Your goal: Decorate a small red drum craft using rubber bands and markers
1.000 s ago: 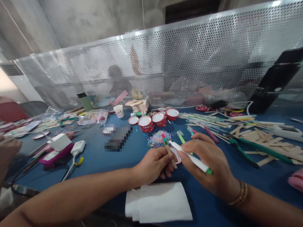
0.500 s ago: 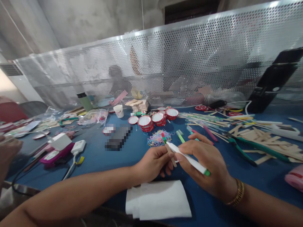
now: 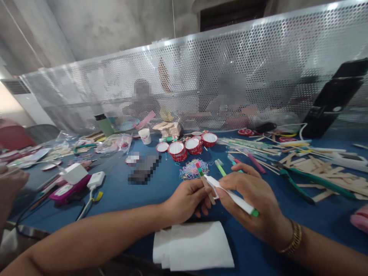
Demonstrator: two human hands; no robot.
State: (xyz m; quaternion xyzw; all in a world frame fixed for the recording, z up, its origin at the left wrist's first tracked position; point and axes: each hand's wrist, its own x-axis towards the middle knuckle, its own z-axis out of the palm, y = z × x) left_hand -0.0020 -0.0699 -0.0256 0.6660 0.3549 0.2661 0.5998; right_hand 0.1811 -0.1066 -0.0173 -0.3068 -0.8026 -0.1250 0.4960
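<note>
My left hand (image 3: 186,201) pinches a wooden craft stick (image 3: 208,188), which tilts up and away with a red tip and a green band below it. Closed around a white marker with a green end (image 3: 240,201) is my right hand (image 3: 254,195). The marker's nib end points at the stick, close to the green band; whether they touch I cannot tell. Just beyond the stick lies a pile of small coloured rubber bands (image 3: 193,169). A folded white cloth (image 3: 194,247) lies in front of my hands.
Red-rimmed round containers (image 3: 176,149) stand behind the rubber bands. Green-handled pliers (image 3: 322,184) and loose craft sticks (image 3: 312,168) lie right. A blurred dark object (image 3: 145,168), white adapter (image 3: 74,173) and another person's hand (image 3: 13,184) are left. A perforated metal screen (image 3: 184,76) stands behind.
My right hand has shifted slightly right, and the marker's nib end has drawn a little away from the stick's green band. My left hand keeps its hold on the stick.
</note>
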